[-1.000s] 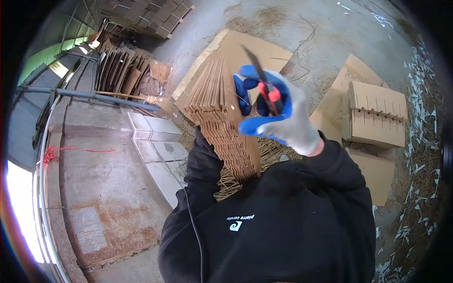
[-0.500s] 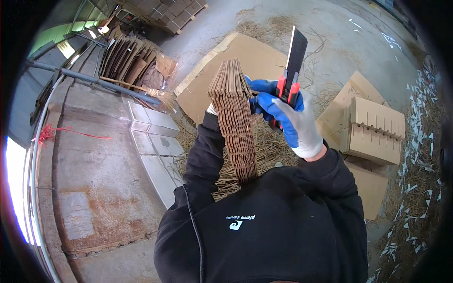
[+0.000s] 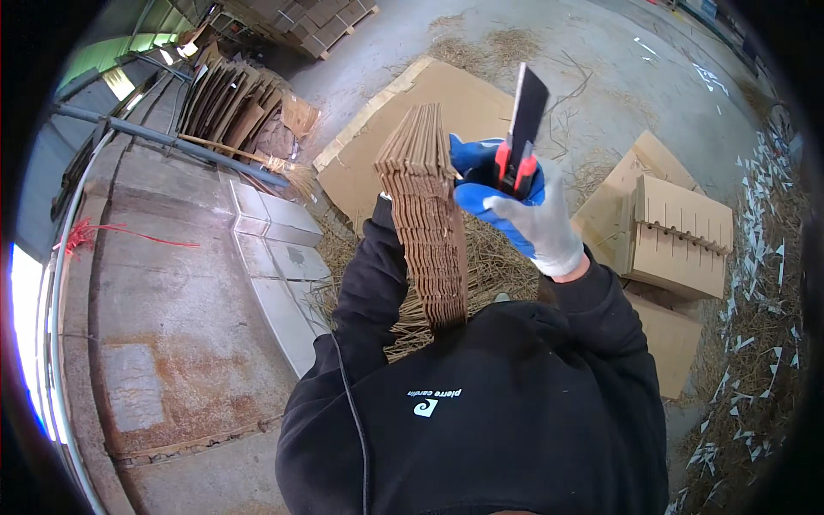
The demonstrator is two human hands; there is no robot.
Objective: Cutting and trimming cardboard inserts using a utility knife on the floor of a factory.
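A tall bundle of slotted brown cardboard strips (image 3: 427, 227) is raised in front of my chest, its lower end close to my sweatshirt. My left hand (image 3: 385, 196) supports it from behind the left side; only a sliver of white glove shows there, and its fingers are hidden. On the bundle's right, my gloved right hand (image 3: 539, 219), white with blue coating, is closed round a red-and-black-handled tool (image 3: 516, 167). The tool's wide, flat dark blade points up and away from me. Blue glove fingers lie right beside the bundle's edge.
A flat cardboard sheet (image 3: 378, 142) lies on the floor ahead. At the right, a pile of slotted cardboard pieces (image 3: 682, 236) rests on more cardboard. A concrete ledge (image 3: 197, 283) runs along the left, with a broom (image 3: 287, 172) by its far end. Straw-like scraps (image 3: 498, 266) litter the floor.
My right hand has shifted slightly left and closer to the cardboard bundle. The blade has dropped and tilted a little. The bundle has barely moved.
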